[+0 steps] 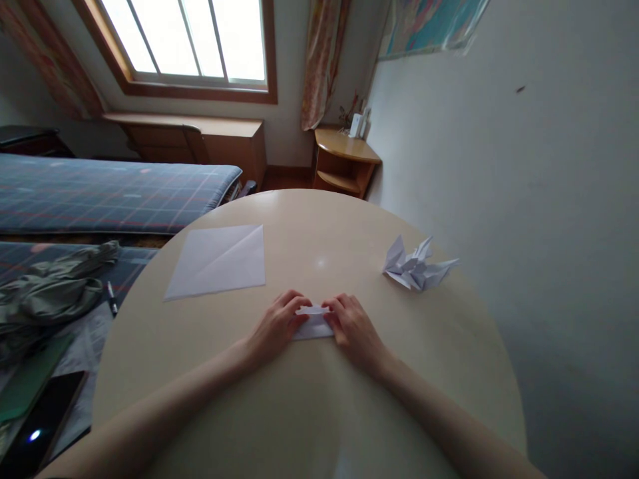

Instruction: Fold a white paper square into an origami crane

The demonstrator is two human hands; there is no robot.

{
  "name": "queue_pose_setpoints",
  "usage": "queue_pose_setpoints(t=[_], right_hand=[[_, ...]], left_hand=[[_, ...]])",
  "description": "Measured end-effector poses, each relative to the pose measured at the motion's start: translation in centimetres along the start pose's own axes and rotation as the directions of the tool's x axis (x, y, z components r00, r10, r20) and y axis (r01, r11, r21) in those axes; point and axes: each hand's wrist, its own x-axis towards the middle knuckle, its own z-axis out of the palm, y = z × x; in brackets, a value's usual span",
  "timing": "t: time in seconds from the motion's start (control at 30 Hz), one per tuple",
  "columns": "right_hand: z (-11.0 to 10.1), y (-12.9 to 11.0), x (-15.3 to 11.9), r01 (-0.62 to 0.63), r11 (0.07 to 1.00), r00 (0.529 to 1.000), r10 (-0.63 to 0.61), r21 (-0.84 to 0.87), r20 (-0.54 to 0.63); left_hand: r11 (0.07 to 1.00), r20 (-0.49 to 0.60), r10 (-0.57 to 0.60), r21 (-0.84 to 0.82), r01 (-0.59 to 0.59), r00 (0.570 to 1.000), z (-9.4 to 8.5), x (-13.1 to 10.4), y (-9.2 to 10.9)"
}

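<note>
A small folded sheet of white paper [314,324] lies on the round cream table [319,412], between my two hands. My left hand [280,320] pinches its left side, thumb on the near face and curled fingers at the far edge. On the opposite side my right hand [353,327] grips the paper in the same way. The far edge of the paper stands up a little between the fingertips. My fingers cover both of its ends.
Flat white paper with a diagonal crease [224,259] rests at the table's left. Several folded paper cranes [417,265] sit together at the right, near the wall [564,219]. Left of the table are a phone [47,412], a pen [112,299] and crumpled cloth [50,293].
</note>
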Motion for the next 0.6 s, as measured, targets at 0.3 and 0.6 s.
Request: queue_pose_setpoints(t=[0.3, 0.6], right_hand=[[0.19, -0.42, -0.12, -0.016, 0.959, 0.999, 0.025, -0.281, 0.029], [0.56, 0.10, -0.64, 0.072, 0.977, 0.993, -0.089, -0.200, -0.078]], left_hand=[[0.905, 0.124, -0.028, 0.424, -0.028, 0.992, -0.08, -0.45, 0.35], [0.945, 0.111, -0.128, 0.316, 0.087, 0.986, -0.09, -0.60, 0.82]])
